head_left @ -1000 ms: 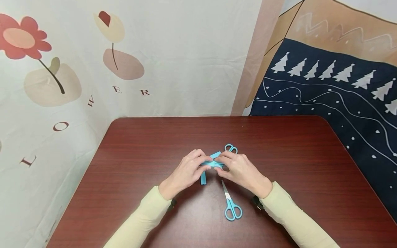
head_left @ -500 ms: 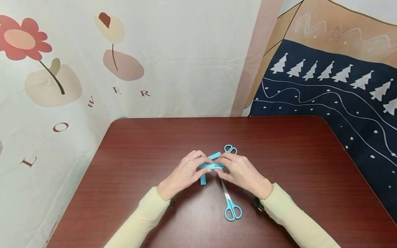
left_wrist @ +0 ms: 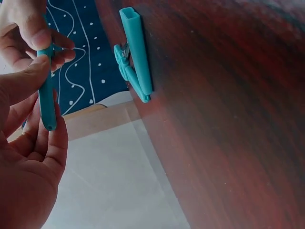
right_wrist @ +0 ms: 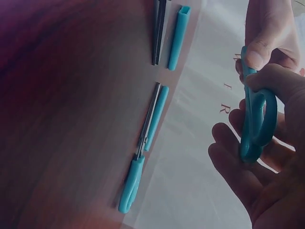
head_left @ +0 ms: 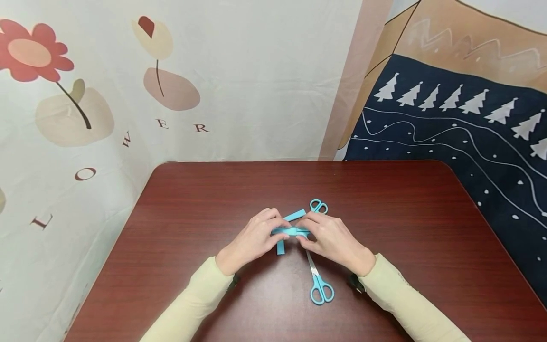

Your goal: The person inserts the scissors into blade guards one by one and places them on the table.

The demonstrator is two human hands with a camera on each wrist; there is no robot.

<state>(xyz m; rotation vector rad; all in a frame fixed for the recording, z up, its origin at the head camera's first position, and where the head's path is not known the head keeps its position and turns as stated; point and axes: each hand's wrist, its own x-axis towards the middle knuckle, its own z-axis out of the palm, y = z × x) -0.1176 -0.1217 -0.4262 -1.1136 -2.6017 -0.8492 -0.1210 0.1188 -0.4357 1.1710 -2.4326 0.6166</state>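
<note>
Between my hands in the head view is a pair of scissors, its blades covered by a light-blue blade cover. My left hand pinches this cover between thumb and fingers. With thumb and fingers, my right hand grips the blue scissors handles. The blades are hidden inside the cover. Close below my right hand, a second pair of scissors lies uncovered on the table, tip pointing away from me. Another loose blade cover lies just under my left hand.
Behind my hands a loose blade cover lies at a slant, beside a third pair of scissors partly hidden by my right hand. The dark red wooden table ends at a patterned cloth.
Both hands have come slightly nearer to me with the covered scissors, showing more of the loose cover behind. The scissors and covers on the table have stayed put.
</note>
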